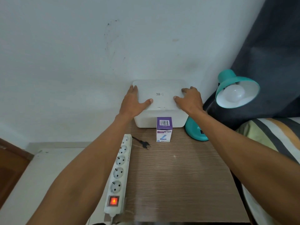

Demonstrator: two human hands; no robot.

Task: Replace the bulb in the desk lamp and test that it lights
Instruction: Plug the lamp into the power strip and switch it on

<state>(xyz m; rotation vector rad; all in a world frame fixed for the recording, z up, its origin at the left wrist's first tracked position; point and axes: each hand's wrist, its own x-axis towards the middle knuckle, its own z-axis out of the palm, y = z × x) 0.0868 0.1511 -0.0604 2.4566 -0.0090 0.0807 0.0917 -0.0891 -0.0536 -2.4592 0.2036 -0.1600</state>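
Note:
A teal desk lamp (227,80) stands at the table's back right, its shade tilted toward me with a white bulb (233,94) in it, unlit. The lamp's round base (193,132) sits on the wood. Its black plug (145,144) lies loose on the table, not in any socket. A purple and white bulb box (164,129) stands in front of a white lidded box (159,117) by the wall. My left hand (134,103) grips the lid's left edge and my right hand (189,99) grips its right edge.
A white power strip (119,172) with several sockets lies along the left edge of the wooden table (178,184); its red switch (113,200) glows. A dark curtain (267,54) hangs at the right above striped bedding (276,132). A white wall stands behind.

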